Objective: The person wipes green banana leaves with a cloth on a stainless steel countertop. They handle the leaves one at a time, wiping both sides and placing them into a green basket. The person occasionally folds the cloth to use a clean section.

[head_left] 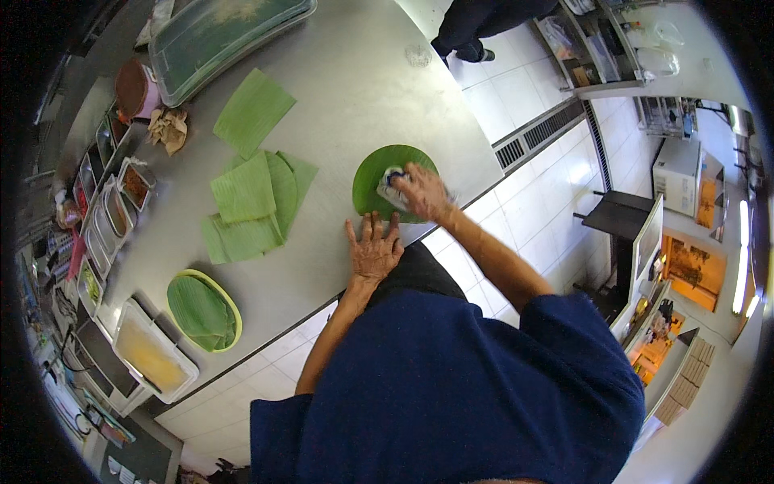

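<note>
In the head view, my right hand [425, 194] is curled over a crumpled whitish cloth [391, 187] with dark blue marks, pressing it onto a round green leaf [369, 173]. That leaf lies flat near the near edge of the metal table [347, 97], right of the other leaves. My left hand [375, 254] is open, palm down, fingers spread and gripping nothing; its fingertips are at the leaf's near edge, though I can't tell whether they all touch it.

To the left I have overlapping cut leaf pieces [246, 192], with one squarish sheet [254, 111] at their far side. Nearer and further left sits an oval leaf pile [197, 310] with a yellowish rim, just beside a rectangular tray [173, 394]. At the far left are crumpled brown paper [168, 131] and a large container [242, 60]. Another person's legs [476, 26] show beyond the table, far right.
</note>
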The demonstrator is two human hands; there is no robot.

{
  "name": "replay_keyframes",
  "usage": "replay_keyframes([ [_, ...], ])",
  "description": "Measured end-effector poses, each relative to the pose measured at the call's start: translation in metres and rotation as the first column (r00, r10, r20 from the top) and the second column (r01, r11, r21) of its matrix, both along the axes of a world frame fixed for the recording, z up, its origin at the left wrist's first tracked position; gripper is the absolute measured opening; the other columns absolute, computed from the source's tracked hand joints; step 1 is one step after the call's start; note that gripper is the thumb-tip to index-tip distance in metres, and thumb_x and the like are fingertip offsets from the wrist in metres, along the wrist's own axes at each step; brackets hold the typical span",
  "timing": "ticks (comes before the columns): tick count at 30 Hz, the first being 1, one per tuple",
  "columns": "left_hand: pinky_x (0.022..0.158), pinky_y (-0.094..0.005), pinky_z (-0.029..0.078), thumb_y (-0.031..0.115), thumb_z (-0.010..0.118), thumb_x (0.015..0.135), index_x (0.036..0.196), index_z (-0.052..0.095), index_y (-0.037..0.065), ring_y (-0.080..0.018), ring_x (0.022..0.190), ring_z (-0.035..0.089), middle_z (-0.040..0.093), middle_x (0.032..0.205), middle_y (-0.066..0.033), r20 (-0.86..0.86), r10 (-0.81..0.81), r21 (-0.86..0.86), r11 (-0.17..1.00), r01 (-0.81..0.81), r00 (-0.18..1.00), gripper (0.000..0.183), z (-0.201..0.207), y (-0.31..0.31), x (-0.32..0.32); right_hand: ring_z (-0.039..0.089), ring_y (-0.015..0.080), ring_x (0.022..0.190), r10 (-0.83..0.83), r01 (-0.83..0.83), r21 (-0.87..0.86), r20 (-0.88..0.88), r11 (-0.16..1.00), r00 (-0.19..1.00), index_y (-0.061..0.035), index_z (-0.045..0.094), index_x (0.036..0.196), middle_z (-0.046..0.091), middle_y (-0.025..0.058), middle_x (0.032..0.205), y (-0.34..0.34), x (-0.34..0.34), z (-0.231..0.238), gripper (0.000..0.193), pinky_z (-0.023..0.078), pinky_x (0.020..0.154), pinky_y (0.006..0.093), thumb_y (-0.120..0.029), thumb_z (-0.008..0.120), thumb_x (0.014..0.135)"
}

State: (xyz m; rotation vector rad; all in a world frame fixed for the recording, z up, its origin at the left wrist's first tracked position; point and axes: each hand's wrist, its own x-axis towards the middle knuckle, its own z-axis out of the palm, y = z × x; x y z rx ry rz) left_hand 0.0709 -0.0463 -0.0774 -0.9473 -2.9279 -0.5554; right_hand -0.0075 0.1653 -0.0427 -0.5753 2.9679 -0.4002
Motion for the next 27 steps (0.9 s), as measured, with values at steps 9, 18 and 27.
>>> replay_keyframes([
  [9, 0.111, -0.0764, 0.021, 0.041, 0.055, 0.093, 0.147, 0.049, 0.023, -0.0363, 0.134, 0.04, 0.045, 0.138, -0.0199, -0.024, 0.019, -0.039, 0.999, -0.02, 1.0, 0.057, 0.002, 0.004, -0.002, 0.062, 0.0337, 0.092, -0.324, 0.312, -0.088, -0.259, 0.946, 0.91, -0.0116, 0.061, 0.114, 0.058, 0.015, 0.101, 0.039, -0.078, 0.004, 0.041, 0.052, 0.073, 0.0439, -0.014, 0.075, 0.076],
  [18, 0.111, -0.0789, 0.019, 0.04, 0.054, 0.092, 0.146, 0.049, 0.023, -0.0336, 0.136, 0.038, 0.045, 0.138, -0.0187, -0.012, 0.024, -0.028, 0.999, -0.025, 1.0, 0.056, 0.006, 0.006, 0.002, 0.062, 0.0315, 0.088, -0.355, 0.34, -0.111, -0.166, 0.934, 0.92, -0.0124, 0.065, 0.106, 0.058, 0.0155, 0.098, 0.029, -0.004, -0.005, 0.03, 0.053, 0.069, 0.0454, -0.021, 0.076, 0.08],
  [27, 0.103, -0.0612, 0.038, 0.029, 0.063, 0.089, 0.129, 0.063, 0.013, -0.0361, 0.113, 0.055, 0.059, 0.12, -0.0172, -0.031, 0.055, 0.11, 0.993, -0.051, 0.998, 0.044, 0.04, 0.016, -0.045, 0.065, 0.0244, 0.086, -0.51, 0.716, -0.694, 0.642, -0.071, 0.572, -0.0064, 0.059, 0.123, 0.064, 0.0095, 0.1, 0.068, -0.017, 0.03, 0.036, 0.054, 0.071, 0.0358, -0.029, 0.066, 0.095],
])
